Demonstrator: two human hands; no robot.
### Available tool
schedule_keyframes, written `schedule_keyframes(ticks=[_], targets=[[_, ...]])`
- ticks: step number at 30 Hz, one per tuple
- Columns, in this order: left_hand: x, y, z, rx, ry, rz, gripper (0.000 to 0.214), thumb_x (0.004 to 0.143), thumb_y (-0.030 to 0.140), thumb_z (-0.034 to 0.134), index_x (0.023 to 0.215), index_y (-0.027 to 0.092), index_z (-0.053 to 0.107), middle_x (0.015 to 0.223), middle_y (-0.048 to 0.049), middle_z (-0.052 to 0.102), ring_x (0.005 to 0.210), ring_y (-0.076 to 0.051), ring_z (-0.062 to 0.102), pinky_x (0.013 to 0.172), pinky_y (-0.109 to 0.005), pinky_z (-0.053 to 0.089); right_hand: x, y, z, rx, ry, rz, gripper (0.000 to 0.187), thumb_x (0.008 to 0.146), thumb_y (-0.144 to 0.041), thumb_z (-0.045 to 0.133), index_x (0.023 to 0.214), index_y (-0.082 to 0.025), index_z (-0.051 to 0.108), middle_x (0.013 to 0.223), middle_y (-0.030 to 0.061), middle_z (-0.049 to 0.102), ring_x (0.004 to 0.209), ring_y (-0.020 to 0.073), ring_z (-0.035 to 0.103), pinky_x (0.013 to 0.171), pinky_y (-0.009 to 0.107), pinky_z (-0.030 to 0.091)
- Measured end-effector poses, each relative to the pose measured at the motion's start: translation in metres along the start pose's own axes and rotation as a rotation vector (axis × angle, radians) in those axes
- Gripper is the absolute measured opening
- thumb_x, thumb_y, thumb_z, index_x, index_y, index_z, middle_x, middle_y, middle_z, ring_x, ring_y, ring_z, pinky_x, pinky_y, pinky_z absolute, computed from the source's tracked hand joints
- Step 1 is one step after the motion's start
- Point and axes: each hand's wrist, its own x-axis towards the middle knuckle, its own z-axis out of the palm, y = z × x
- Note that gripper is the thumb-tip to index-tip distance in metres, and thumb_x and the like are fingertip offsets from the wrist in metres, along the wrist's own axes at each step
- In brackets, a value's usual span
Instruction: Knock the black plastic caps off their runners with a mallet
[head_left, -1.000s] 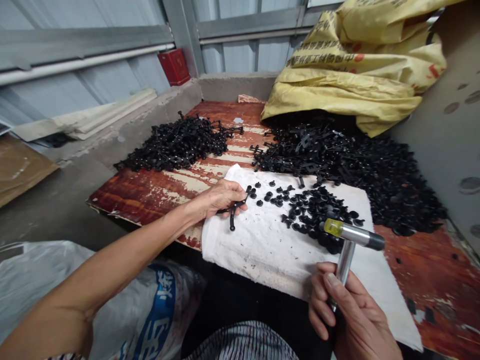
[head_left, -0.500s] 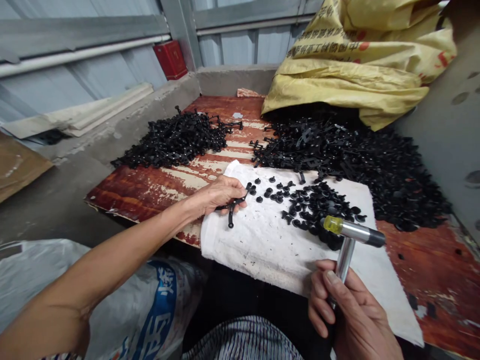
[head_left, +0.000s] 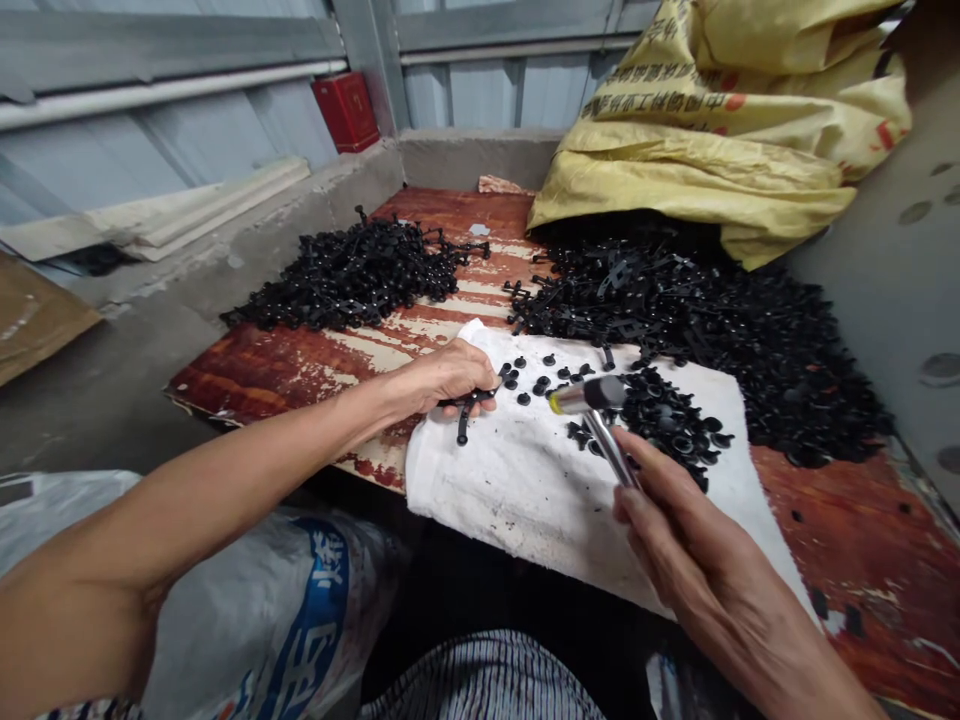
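My left hand (head_left: pixel 465 380) is closed on a black plastic strip part (head_left: pixel 463 422) with a small round end, held at the left side of a white cloth (head_left: pixel 510 500). My right hand (head_left: pixel 667 510) grips the metal handle of a small mallet (head_left: pixel 589 395), whose head has a yellow face on the left and a black one on the right. The mallet is raised over the cloth, to the right of my left hand and apart from it. Small black round caps (head_left: pixel 671 415) lie in a cluster on the cloth, partly hidden behind the mallet and my right hand.
Black strip parts form a heap (head_left: pixel 360 270) at the back left of the worn red board (head_left: pixel 247 375). A larger black heap (head_left: pixel 712 320) spills from a yellow sack (head_left: pixel 690 150) at the right. A plastic bag (head_left: pixel 247 590) lies below the board's left front edge.
My right hand has swung the mallet leftward and up, nearer to my left hand, with the head now over the loose caps. My left hand stays almost where it was.
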Motion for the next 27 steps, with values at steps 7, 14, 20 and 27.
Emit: schedule_keyframes(ticks=[7, 14, 20, 27], targets=[[0.004, -0.002, -0.003, 0.049, 0.012, 0.0, 0.018, 0.077, 0.007, 0.057, 0.061, 0.015, 0.055, 0.058, -0.0056, 0.065, 0.035, -0.009, 0.05, 0.031, -0.021, 0.023, 0.044, -0.024, 0.015, -0.308, -0.008, -0.51, 0.055, 0.093, -0.013, 0.043, 0.148, -0.02, 0.044, 0.139, 0.012, 0.06, 0.123, 0.0252, 0.06, 0.102, 0.043, 0.048], [0.004, -0.001, -0.004, 0.042, -0.01, 0.001, 0.02, 0.079, 0.005, 0.056, 0.062, 0.014, 0.057, 0.055, -0.0037, 0.063, 0.034, -0.008, 0.047, 0.032, -0.021, 0.024, 0.064, -0.007, 0.027, -0.492, -0.057, -0.375, 0.058, 0.085, -0.014, 0.048, 0.142, -0.025, 0.055, 0.084, 0.0082, 0.072, 0.074, 0.0256, 0.069, 0.069, 0.04, 0.058], [0.004, -0.001, -0.006, 0.004, -0.022, -0.001, 0.022, 0.079, 0.005, 0.057, 0.059, 0.014, 0.055, 0.056, -0.0052, 0.065, 0.036, -0.008, 0.05, 0.031, -0.02, 0.023, 0.058, -0.025, 0.018, -0.461, 0.003, -0.467, 0.056, 0.093, -0.018, 0.042, 0.149, -0.021, 0.044, 0.107, 0.0121, 0.072, 0.085, 0.025, 0.07, 0.08, 0.044, 0.057], [0.006, -0.002, -0.006, -0.011, -0.026, -0.003, 0.02, 0.078, 0.005, 0.06, 0.06, 0.014, 0.057, 0.052, -0.0048, 0.063, 0.033, -0.008, 0.048, 0.03, -0.02, 0.023, 0.061, -0.018, 0.023, -0.442, -0.068, -0.449, 0.054, 0.088, -0.015, 0.046, 0.14, -0.02, 0.057, 0.102, 0.0126, 0.075, 0.081, 0.0263, 0.071, 0.076, 0.044, 0.058]])
